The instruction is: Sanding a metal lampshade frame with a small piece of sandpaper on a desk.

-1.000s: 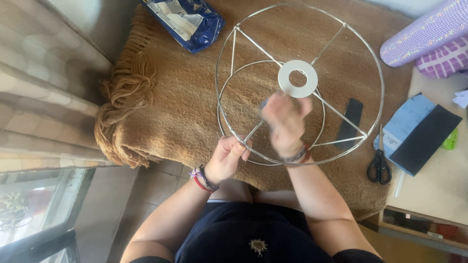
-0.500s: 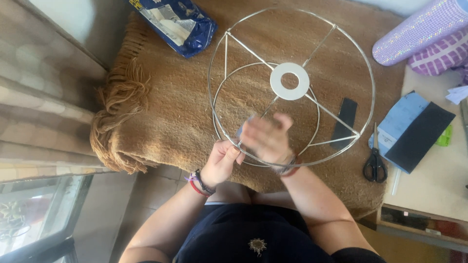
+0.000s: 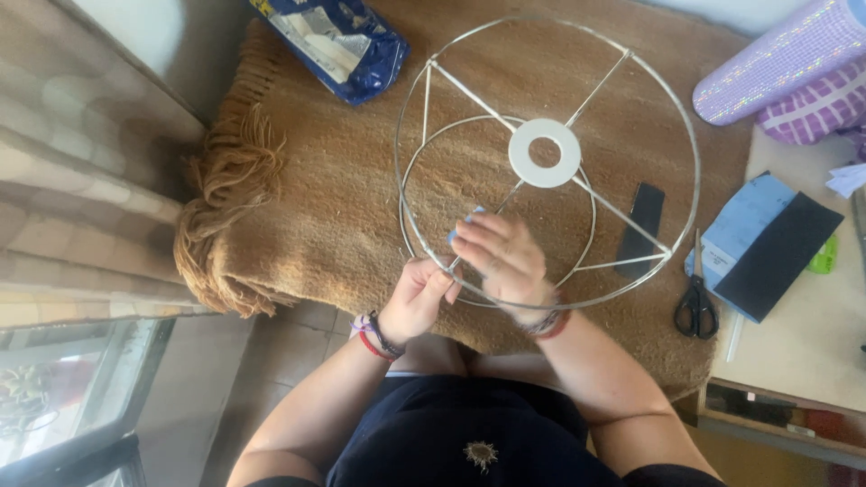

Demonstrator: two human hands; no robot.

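Observation:
A round wire lampshade frame (image 3: 678,117) with a white centre ring (image 3: 545,152) lies on a brown fringed blanket (image 3: 316,198). My left hand (image 3: 417,298) pinches the frame's near rim where a spoke meets it. My right hand (image 3: 502,257) hovers just above that same spot, fingers spread and curled, with a small pale-blue piece (image 3: 454,234) showing by its fingertips. Whether the right hand grips that piece is unclear.
A blue printed bag (image 3: 338,41) lies at the blanket's far edge. A black flat strip (image 3: 640,227) rests inside the frame's right side. Black-handled scissors (image 3: 696,302), a blue card with a black sheet (image 3: 767,243) and purple rolls (image 3: 785,63) sit to the right.
My right hand has dropped from beside the white centre ring toward the near rim, close over the left hand. The left hand keeps its pinch on the wire.

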